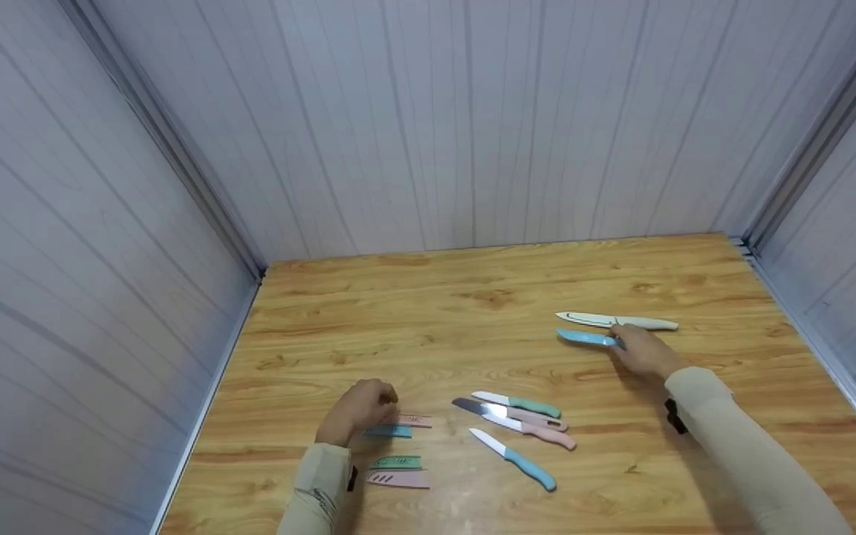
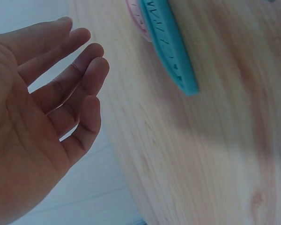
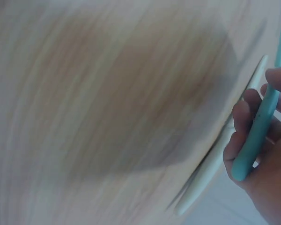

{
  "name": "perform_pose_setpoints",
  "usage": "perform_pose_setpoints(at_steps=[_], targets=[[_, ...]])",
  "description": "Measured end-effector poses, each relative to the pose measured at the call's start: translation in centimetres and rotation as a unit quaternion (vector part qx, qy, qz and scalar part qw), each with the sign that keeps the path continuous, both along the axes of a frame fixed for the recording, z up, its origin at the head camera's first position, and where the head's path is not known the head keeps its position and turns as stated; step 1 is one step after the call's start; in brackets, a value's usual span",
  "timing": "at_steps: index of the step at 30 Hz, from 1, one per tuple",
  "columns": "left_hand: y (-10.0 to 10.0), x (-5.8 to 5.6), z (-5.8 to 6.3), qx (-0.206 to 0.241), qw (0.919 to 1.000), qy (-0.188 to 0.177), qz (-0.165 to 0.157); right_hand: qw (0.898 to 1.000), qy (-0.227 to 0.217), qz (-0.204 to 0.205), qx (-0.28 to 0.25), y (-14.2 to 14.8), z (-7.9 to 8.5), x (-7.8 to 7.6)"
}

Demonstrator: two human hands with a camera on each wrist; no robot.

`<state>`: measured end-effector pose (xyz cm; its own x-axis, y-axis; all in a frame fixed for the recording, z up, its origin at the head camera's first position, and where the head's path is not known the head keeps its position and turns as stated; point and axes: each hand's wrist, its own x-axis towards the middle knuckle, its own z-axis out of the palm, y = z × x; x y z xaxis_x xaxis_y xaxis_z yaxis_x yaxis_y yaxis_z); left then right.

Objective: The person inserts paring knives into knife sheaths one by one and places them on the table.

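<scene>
My right hand (image 1: 643, 351) grips a blue knife (image 3: 256, 136) by its handle, fingers and thumb curled round it. Its blade part looks blue too and points left. Just behind it lies a white knife (image 1: 647, 323) on the table. My left hand (image 1: 360, 409) hovers over the knife sheaths with relaxed, slightly bent fingers and an unfilled palm. Below it are a blue sheath (image 2: 171, 47) and a pink sheath (image 1: 417, 420), partly hidden by the hand in the head view. Nearer me lie a green sheath (image 1: 398, 462) and a second pink sheath (image 1: 402, 480).
Between the hands lie a green-handled knife (image 1: 536, 406), a pink-handled knife with a dark blade (image 1: 472, 406), another pink-handled knife (image 1: 550, 436) and a blue-handled knife (image 1: 528, 469). The wooden table (image 1: 398, 312) is bounded by pale panel walls (image 1: 428, 134) at the back and sides.
</scene>
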<state>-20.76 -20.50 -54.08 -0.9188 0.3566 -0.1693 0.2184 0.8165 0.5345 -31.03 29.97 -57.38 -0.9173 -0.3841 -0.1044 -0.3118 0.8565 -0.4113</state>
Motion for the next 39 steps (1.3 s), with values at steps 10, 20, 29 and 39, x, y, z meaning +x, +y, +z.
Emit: perform_pose_setpoints(at_steps=[10, 20, 29, 39], targets=[[1.2, -0.1, -1.2, -0.01, 0.9993, 0.01, -0.035, 0.999, 0.042, -0.008, 0.012, 1.9, -1.1, 0.0], [1.8, -0.1, -1.8, -0.019, 0.9978, 0.042, -0.047, 0.993, 0.073, 0.006, 0.089, 2.4, -1.0, -1.0], [1.8, 0.0, -2.6, -0.034, 0.9983, 0.03, -0.038, 0.989, 0.091, -0.014, 0.116, 2.0, -1.0, -1.4], [2.1, -0.1, -2.7, -0.028, 0.9993, 0.015, -0.02, 0.992, 0.072, -0.052, 0.092, 1.7, -0.9, -1.6]])
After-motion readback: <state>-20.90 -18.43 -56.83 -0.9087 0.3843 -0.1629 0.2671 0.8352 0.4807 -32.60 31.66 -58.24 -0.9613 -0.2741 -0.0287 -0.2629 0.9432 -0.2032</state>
